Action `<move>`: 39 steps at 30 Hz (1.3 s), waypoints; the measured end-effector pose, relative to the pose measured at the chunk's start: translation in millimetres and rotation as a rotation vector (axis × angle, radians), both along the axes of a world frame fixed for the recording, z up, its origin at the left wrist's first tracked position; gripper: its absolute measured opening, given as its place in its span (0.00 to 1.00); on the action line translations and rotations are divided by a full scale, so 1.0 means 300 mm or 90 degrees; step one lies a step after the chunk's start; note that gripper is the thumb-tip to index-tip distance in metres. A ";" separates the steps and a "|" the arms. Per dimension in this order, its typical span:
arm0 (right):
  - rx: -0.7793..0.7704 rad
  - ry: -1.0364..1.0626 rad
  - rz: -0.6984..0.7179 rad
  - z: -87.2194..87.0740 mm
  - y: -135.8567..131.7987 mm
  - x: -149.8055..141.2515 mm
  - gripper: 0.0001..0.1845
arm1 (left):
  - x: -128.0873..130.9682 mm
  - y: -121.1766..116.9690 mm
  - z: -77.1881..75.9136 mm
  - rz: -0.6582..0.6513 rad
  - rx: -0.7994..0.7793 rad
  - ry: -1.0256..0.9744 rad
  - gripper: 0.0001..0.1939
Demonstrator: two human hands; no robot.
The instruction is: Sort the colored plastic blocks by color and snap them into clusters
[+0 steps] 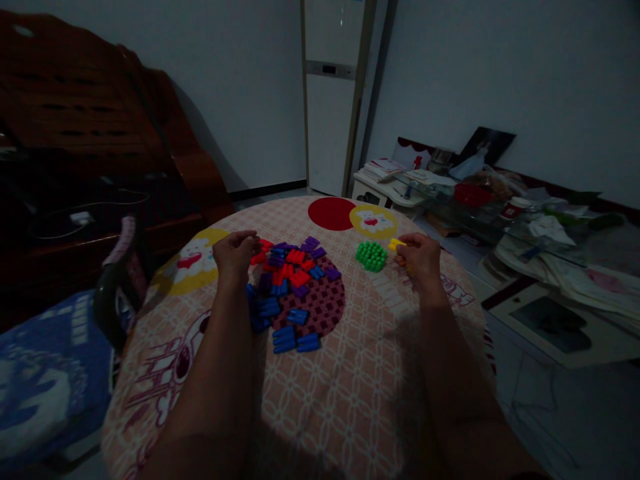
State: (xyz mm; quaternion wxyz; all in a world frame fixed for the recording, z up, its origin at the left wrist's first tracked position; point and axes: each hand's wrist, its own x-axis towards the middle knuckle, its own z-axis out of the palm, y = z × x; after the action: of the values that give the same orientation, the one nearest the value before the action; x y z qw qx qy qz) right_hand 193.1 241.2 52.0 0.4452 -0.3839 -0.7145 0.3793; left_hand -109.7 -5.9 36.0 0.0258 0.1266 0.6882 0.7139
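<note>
A heap of small plastic pegs [293, 280] in red, blue and purple lies on a round table with a patterned pink cloth [320, 400]. My left hand [234, 253] rests at the heap's left edge, fingers curled over red pieces. To the right stands a tight cluster of green pegs [371, 255]. My right hand [420, 257] is just right of it, fingers pinched on a yellow peg [396, 245]. Several blue pegs [293, 339] lie nearest me.
A dark wooden sofa [75, 133] with a cable and bags stands at the left. A white tall appliance [333, 93] is against the far wall. A low glass table [475, 200] piled with papers and clutter sits at the right, with tiled floor below.
</note>
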 end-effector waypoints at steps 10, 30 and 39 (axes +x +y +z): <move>0.228 -0.413 -0.119 -0.035 0.095 0.094 0.14 | -0.002 0.001 -0.011 -0.009 0.014 0.007 0.14; 0.341 -0.420 -0.122 -0.052 -0.005 0.001 0.10 | 0.004 0.002 0.001 -0.018 0.046 -0.023 0.12; 0.394 -0.351 0.401 -0.178 -0.371 -0.248 0.26 | -0.034 -0.035 -0.021 0.004 0.033 -0.005 0.15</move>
State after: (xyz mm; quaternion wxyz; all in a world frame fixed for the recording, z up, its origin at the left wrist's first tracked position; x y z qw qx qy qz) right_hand 118.7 129.9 -1.5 0.1972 -0.0865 -0.9649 0.1506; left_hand -120.0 -16.4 29.8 0.0232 0.1223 0.6696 0.7322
